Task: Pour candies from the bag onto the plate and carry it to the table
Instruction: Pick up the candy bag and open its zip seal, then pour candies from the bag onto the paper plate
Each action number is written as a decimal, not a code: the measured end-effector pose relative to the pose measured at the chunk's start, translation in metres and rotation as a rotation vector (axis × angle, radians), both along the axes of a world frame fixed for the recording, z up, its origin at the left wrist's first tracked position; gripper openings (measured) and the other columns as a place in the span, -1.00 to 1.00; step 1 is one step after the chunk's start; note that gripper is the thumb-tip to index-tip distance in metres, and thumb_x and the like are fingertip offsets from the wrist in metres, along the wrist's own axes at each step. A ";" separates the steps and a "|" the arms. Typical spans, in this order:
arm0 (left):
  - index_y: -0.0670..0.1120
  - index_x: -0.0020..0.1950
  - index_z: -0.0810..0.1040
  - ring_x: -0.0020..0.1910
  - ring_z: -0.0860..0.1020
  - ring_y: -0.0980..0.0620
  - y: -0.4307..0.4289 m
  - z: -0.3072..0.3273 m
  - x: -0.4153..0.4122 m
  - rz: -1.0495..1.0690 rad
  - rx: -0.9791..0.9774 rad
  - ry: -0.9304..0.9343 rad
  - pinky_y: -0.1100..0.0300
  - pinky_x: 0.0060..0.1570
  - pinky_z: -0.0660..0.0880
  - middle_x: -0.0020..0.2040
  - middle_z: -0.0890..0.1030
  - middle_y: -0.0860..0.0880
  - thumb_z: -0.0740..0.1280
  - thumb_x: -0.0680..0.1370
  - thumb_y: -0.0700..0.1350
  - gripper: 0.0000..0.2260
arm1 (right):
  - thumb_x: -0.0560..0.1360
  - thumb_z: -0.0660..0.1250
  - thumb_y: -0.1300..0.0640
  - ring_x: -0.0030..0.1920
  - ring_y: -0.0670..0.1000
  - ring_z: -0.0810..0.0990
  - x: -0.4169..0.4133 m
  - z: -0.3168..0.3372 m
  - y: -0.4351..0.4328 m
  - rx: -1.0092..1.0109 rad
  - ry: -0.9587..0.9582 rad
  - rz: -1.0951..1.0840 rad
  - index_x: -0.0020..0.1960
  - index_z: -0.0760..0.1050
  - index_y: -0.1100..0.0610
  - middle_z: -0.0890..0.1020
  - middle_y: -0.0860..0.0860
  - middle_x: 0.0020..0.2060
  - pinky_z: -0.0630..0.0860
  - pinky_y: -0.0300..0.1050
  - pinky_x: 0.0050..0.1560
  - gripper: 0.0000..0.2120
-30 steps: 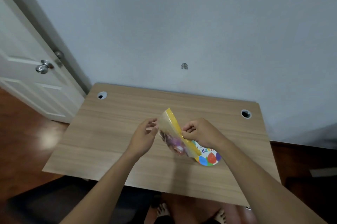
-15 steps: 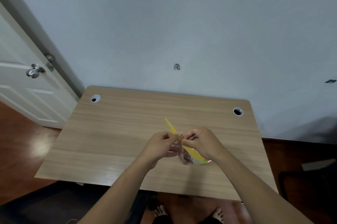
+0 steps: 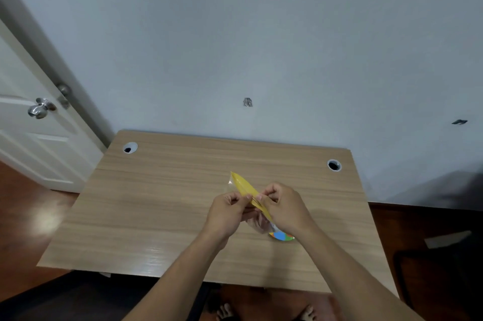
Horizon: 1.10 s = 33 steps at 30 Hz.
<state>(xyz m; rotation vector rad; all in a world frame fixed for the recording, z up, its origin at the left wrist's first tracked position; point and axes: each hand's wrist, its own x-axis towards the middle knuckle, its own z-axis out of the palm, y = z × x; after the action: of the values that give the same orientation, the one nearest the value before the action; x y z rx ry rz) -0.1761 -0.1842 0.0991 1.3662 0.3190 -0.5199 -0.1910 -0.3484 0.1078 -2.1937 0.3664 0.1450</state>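
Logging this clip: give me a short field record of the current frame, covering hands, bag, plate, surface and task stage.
left hand: pinching the yellow top strip of the candy bag
right hand: pinching the same strip from the other side
candy bag: held above the desk, clear lower part between the hands, contents not clearly visible
paper plate: colourful, on the wooden desk, mostly hidden under the right hand
candies on plate: none visible
task stage: bag apparently being opened, pouring not yet begun

Desk bare left and far side; hands, bag, plate crowd centre-right; wall behind.
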 end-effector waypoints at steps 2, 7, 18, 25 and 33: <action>-0.20 -0.25 0.67 -0.23 0.75 -0.09 -0.002 0.002 -0.001 0.029 0.033 0.000 0.15 -0.04 0.73 -0.23 0.74 -0.22 0.39 0.66 -0.24 -0.72 | 0.58 0.48 0.08 -0.20 -0.19 0.63 0.000 0.002 0.006 -0.040 -0.017 -0.024 -0.08 0.63 0.05 0.72 -0.10 -0.19 0.42 -0.46 -0.28 -0.92; -0.25 -0.16 0.66 -0.23 0.69 -0.15 0.001 0.000 -0.003 0.066 0.035 -0.001 0.16 -0.09 0.71 -0.13 0.70 -0.31 0.37 0.66 -0.25 -0.79 | 0.61 0.43 0.12 -0.07 0.01 0.66 0.005 0.000 0.016 -0.050 -0.007 -0.112 -0.02 0.63 0.10 0.69 -0.06 -0.16 0.42 -0.17 -0.10 -0.94; -0.25 -0.16 0.76 -0.17 0.81 -0.13 0.030 0.012 0.014 0.011 0.326 -0.098 -0.16 0.03 0.74 -0.21 0.80 -0.17 0.41 0.51 -0.14 -0.80 | 0.69 0.20 0.26 -0.09 0.18 0.55 0.020 0.008 0.028 -0.145 -0.071 -0.266 0.17 0.42 0.24 0.65 0.15 0.01 0.41 -0.06 -0.13 -0.91; -0.20 -0.16 0.72 -0.24 0.80 -0.14 0.053 0.026 0.020 -0.152 0.553 -0.095 -0.07 -0.06 0.76 -0.25 0.81 -0.06 0.36 0.62 -0.16 -0.78 | 0.70 0.25 0.10 -0.12 0.24 0.68 0.033 0.019 -0.019 -0.281 -0.127 -0.063 0.08 0.43 0.11 0.70 0.09 -0.12 0.63 0.13 -0.09 -0.92; -0.23 0.22 0.68 0.11 0.77 -0.14 0.053 0.030 0.014 -0.633 0.440 0.026 -0.02 0.04 0.71 0.10 0.81 -0.07 0.20 0.70 -0.13 -0.70 | 0.71 0.27 -0.03 -0.14 0.21 0.65 0.030 0.029 -0.029 -0.397 -0.238 0.096 0.04 0.41 -0.03 0.71 0.03 -0.19 0.64 0.17 -0.13 -0.90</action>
<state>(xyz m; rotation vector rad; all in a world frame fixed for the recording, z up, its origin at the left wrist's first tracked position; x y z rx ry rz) -0.1623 -0.1316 0.1288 1.8974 0.0063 -1.0341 -0.1614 -0.3777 0.1365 -2.5872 0.1642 -0.1488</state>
